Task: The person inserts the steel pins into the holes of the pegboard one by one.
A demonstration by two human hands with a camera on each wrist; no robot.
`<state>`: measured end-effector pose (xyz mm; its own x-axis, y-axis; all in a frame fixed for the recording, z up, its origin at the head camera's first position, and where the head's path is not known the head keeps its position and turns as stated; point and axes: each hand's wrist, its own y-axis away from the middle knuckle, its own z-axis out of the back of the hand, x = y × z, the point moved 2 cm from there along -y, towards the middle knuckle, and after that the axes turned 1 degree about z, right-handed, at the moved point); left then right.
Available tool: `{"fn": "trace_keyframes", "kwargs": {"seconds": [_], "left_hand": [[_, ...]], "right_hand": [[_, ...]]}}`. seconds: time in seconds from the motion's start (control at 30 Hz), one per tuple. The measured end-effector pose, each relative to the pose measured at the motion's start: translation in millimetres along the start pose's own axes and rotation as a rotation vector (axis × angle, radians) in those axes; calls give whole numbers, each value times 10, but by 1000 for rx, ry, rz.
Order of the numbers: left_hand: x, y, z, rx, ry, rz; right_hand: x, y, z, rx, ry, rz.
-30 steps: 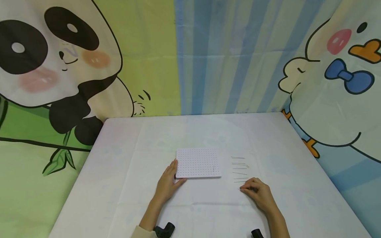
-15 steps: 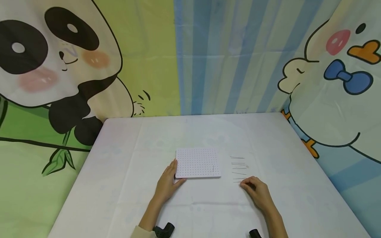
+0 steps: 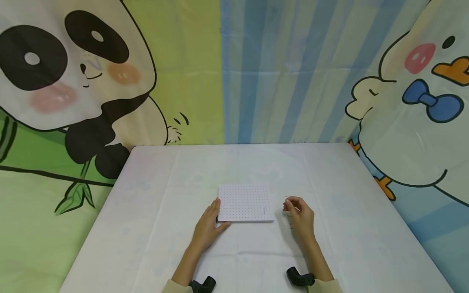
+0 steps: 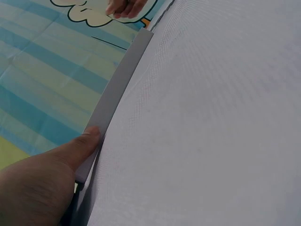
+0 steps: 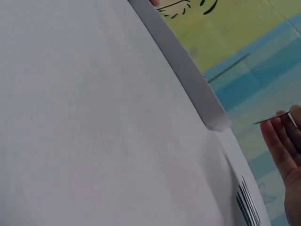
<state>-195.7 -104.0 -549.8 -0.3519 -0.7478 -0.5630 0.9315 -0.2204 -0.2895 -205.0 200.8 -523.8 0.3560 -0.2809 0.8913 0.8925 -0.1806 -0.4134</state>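
Observation:
A white pegboard (image 3: pixel 245 203) with rows of small holes lies mid-table. My left hand (image 3: pixel 206 228) steadies its near left corner, straight fingers along the left side and thumb (image 4: pixel 89 136) against the front edge. One thin pin (image 3: pixel 265 211) stands upright in the board near its right front corner. To the right of the board, my right hand (image 3: pixel 302 217) is raised over the table, pinching a thin metal pin (image 5: pixel 272 118) between thumb and fingertips. Below that hand several similar pins (image 5: pixel 248 202) lie in a row on the table, partly hidden by it in the head view.
A white cloth covers the table (image 3: pixel 176 175). Behind it hangs a printed curtain (image 3: pixel 278 81) with a panda and a duck. Black devices sit at the left wrist (image 3: pixel 203 285) and the right wrist (image 3: pixel 300 276).
My right hand has gone from the near end of the pin row up and farther away, now carrying a pin. My left hand and the board stay put; the head view has shifted slightly.

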Motion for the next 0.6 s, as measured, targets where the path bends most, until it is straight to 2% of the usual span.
{"fn": "trace_keyframes", "kwargs": {"seconds": [0.1, 0.2, 0.33, 0.6], "left_hand": [[-8, 2, 2, 1, -2, 1], [-16, 5, 8, -6, -2, -1], [-25, 6, 9, -13, 0, -5], [-16, 16, 5, -8, -11, -2]], "right_hand": [[50, -27, -186, 72, -116, 66], [163, -38, -321, 133, -156, 128], [294, -35, -403, 164, -132, 156], [337, -18, -427, 198, -25, 245]]}}
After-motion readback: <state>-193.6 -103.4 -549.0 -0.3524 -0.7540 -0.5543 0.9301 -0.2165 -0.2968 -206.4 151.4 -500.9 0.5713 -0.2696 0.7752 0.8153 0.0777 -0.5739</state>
